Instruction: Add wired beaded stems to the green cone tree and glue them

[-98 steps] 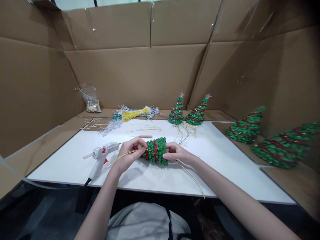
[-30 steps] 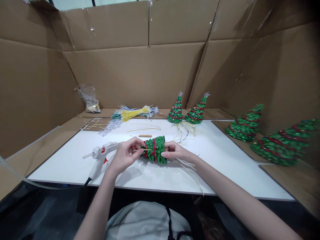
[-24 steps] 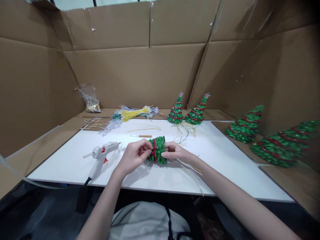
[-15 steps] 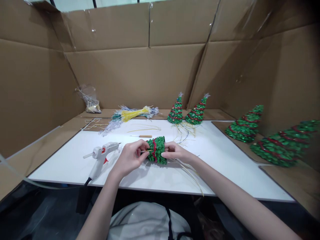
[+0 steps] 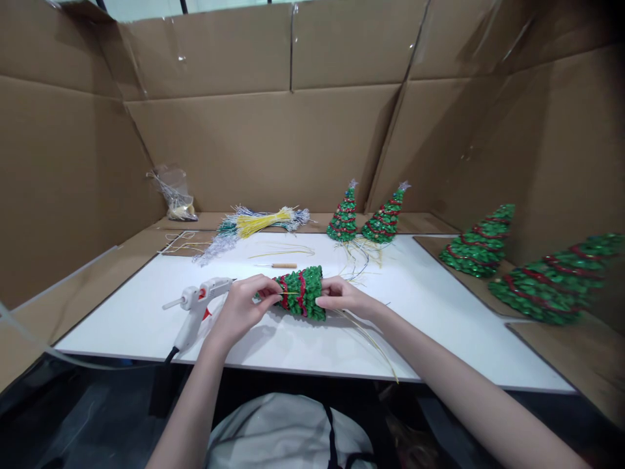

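No readable text, label, brand, number or sign on any surface in head view.

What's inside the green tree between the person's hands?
The right hand sits at the base of the green tree, some fingers hidden, and yellowish wires trail below that hand. The interior is turned away and covered, so its contents cannot be seen.
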The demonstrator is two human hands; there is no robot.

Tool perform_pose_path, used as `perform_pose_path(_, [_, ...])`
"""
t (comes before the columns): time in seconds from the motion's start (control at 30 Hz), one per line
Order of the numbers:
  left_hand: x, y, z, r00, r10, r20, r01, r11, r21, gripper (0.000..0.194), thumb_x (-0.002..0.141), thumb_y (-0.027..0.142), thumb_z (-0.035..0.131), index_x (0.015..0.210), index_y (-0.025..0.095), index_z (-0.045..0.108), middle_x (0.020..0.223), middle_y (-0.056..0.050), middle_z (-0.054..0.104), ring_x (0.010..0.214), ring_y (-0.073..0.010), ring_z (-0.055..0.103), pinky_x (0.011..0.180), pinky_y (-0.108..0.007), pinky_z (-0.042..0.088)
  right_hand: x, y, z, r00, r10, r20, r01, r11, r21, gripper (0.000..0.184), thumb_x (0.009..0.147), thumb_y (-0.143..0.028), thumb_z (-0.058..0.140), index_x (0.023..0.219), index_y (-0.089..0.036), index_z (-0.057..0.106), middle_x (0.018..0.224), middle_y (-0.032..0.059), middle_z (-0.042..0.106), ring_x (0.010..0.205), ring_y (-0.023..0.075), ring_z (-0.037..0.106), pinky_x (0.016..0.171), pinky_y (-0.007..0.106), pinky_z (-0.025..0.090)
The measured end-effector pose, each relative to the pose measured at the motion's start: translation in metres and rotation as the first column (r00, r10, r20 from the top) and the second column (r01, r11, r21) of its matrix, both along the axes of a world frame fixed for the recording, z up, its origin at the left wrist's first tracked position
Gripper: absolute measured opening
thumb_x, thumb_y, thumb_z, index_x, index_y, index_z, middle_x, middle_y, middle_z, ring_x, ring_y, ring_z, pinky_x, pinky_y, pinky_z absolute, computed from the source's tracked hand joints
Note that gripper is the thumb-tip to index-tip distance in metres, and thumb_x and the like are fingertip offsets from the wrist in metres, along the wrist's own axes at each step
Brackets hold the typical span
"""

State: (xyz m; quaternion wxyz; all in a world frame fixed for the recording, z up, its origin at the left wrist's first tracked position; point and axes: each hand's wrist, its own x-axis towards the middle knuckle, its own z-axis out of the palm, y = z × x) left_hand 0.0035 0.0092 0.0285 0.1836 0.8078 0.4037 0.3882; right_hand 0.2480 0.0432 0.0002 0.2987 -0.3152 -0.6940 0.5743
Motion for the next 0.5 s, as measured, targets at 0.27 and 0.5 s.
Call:
perform_pose_path(0.27, [0.001, 0.002, -0.002, 0.999, 0.005, 0.036, -0.006, 1.0, 0.03, 0.005, 0.084, 0.019, 0.062, 0.081, 0.018, 0.066, 0.079, -0.001, 0.069, 0.071, -0.0123, 0.062, 0.068, -0.022, 0.046, 0.003, 0.009, -0.013, 0.992, -0.034, -0.12, 0.024, 0.996, -0.086, 0.029, 0.076, -0.038, 0.056, 0.062, -0.012, 0.06, 0.045, -0.0023, 0.041, 0.046, 0.0099, 0.033, 0.047, 0.026, 0.027])
perform_pose_path(0.5, [0.006, 0.002, -0.003, 1.0, -0.001, 0.019, 0.0, 0.998, 0.058, 0.005, 0.083, 0.015, 0.063, 0.08, 0.018, 0.066, 0.077, -0.002, 0.066, 0.07, -0.0132, 0.061, 0.066, -0.023, 0.045, -0.001, 0.008, -0.011, 0.993, 0.001, -0.12, -0.012, 0.996, -0.092, 0.026, 0.07, -0.028, 0.06, 0.085, -0.01, 0.07, 0.075, 0.0054, 0.067, 0.067, 0.0177, 0.057, 0.064, 0.028, 0.043])
